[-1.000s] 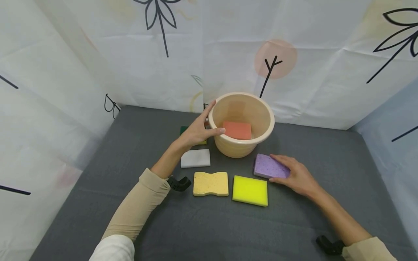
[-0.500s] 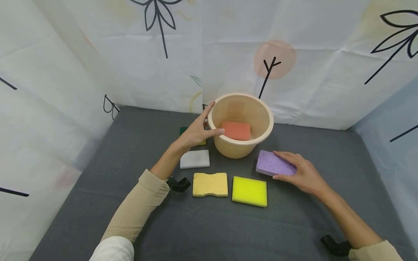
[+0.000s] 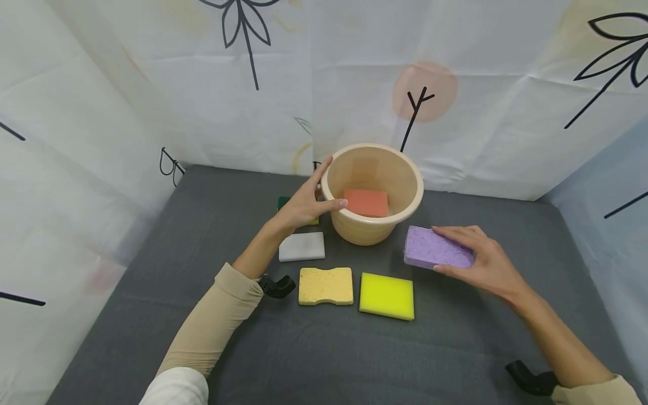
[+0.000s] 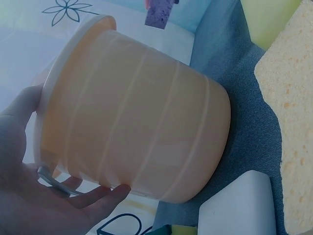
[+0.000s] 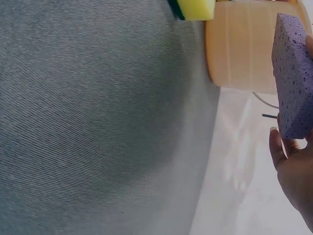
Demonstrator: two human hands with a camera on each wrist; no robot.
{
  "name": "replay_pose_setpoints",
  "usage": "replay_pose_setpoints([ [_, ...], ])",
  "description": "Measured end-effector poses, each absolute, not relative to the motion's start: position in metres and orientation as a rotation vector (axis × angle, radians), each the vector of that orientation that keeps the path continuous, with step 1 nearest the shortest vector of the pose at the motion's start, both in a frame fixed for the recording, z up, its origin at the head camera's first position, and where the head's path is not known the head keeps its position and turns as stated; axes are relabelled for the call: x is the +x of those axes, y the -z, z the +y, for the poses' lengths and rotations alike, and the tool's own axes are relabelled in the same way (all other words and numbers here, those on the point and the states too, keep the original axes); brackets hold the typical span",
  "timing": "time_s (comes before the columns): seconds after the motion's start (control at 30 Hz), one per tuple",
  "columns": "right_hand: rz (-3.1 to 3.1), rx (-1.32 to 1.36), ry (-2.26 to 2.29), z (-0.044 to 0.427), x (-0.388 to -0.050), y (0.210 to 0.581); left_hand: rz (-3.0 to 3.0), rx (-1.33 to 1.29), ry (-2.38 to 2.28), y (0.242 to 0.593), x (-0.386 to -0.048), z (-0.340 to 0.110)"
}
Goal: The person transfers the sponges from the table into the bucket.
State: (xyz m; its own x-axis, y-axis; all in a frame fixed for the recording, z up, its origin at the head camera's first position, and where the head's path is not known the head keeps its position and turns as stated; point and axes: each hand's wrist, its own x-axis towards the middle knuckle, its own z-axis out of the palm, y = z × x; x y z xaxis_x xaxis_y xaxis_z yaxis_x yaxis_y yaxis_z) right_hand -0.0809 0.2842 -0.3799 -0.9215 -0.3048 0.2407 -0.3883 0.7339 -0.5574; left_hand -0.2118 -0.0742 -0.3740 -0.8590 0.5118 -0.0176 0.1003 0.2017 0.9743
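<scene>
A cream bucket stands at the back of the table with an orange sponge inside. My left hand grips its left rim, thumb over the edge; in the left wrist view the fingers lie against the bucket wall. To the right of the bucket, my right hand pinches a purple sponge by its right end. The right wrist view shows this purple sponge raised above the table, the hand around it.
In front of the bucket lie a white sponge, a beige sponge with notched sides and a bright yellow one. A green and yellow sponge is partly hidden behind my left hand. Patterned white cloth hangs behind the table.
The purple sponge has moved right and slightly toward the back in my right hand, rising off the table. My left hand and the bucket have stayed in place.
</scene>
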Motion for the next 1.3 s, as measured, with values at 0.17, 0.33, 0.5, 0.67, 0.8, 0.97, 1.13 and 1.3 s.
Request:
replay_pose_setpoints([
  [0.17,-2.769,0.57,-0.95,0.286,-0.081,0.367,2.138,0.584,-1.705,0.375,-0.212,-0.075],
  [0.33,-2.726,0.572,-0.945,0.289,-0.082,0.353,2.133,0.587,-1.712,0.376,-0.212,-0.075],
  [0.5,-2.7,0.592,-0.966,0.29,-0.084,0.342,2.133,0.583,-1.713,0.375,-0.212,-0.074],
  [0.67,-2.685,0.616,-0.973,0.29,-0.087,0.334,2.135,0.581,-1.71,0.375,-0.212,-0.074],
  [0.8,-2.7,0.613,-0.933,0.288,-0.089,0.328,2.137,0.577,-1.71,0.375,-0.212,-0.075],
  [0.97,-2.742,0.589,-0.869,0.284,-0.092,0.32,2.143,0.581,-1.703,0.375,-0.213,-0.075],
  [1.13,-2.762,0.605,-0.86,0.28,-0.098,0.312,2.176,0.595,-1.659,0.373,-0.213,-0.075],
  [1.3,-2.758,0.68,-0.841,0.276,-0.106,0.304,2.208,0.602,-1.614,0.372,-0.214,-0.075],
])
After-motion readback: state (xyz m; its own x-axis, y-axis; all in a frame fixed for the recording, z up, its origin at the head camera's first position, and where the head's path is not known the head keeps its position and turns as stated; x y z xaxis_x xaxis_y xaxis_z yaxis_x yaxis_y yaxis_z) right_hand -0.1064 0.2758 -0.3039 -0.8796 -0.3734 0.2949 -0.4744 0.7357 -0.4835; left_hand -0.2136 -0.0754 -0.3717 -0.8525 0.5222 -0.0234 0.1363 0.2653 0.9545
